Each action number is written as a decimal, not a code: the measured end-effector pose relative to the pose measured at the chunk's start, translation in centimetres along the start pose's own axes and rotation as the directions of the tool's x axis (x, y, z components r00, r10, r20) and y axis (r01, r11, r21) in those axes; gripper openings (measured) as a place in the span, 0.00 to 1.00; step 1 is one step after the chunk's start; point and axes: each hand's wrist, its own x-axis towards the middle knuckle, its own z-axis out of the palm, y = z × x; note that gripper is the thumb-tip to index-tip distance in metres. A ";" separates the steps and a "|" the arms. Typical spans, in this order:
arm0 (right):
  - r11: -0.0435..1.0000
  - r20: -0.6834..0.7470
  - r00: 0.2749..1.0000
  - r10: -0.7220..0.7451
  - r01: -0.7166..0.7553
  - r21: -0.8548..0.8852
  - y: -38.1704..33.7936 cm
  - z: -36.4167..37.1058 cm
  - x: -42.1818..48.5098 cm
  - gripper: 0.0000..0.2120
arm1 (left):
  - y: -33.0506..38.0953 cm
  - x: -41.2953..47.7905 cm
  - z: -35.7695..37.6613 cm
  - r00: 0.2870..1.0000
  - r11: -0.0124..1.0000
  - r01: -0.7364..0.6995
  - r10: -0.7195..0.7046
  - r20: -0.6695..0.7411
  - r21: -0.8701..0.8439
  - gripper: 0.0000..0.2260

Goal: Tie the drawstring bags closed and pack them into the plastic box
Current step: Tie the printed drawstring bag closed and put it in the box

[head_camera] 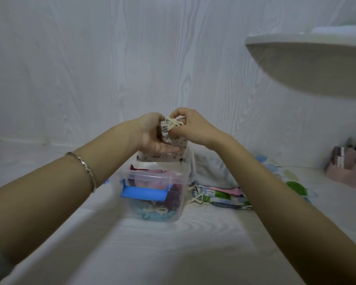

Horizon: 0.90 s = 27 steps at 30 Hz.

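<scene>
Left hand [150, 132] grip around half-hidden bag [162, 157] neck, right hand [191, 128] grip tight on blurred drawstring [173, 121].

- The white surface [152, 249] in front of the plastic box [152, 175] lies open between the two forearms; the stretch left of the box, back to the wall [90, 68], is open too
- Over the box's far edge, the left hand [152, 134] and right hand [191, 126] hold a drawstring bag [164, 156], which hangs above the opening; a blue handle [143, 193] crosses the box's near side
- Just right of the box a pile of bags [228, 195] covers the surface; a white cloth bundle [212, 171] lies behind it
- At the far right a pink organiser [345, 171] stands near the wall; a basin [308, 68] overhangs that corner
</scene>
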 end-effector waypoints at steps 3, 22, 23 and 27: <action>0.995 0.065 0.998 -0.008 0.014 -0.099 0.3 0.6 1.1 0.13 | 0.1 0.9 -0.7 0.999 0.998 0.042 -0.043 -0.023 -0.051 0.19; 0.732 0.550 0.717 0.428 0.081 -0.676 -0.2 4.6 4.3 0.17 | -2.9 2.0 -3.1 0.950 0.240 0.107 -0.310 -0.028 0.965 0.18; 0.650 0.560 0.650 0.514 0.130 -0.748 0.1 5.5 4.5 0.20 | -3.4 2.4 -3.1 0.917 0.139 0.097 -0.396 -0.034 0.985 0.19; 0.494 0.501 0.551 0.667 0.176 -0.852 1.1 7.4 5.1 0.22 | -4.2 3.0 -2.0 0.916 -0.151 0.025 -0.392 -0.083 0.988 0.18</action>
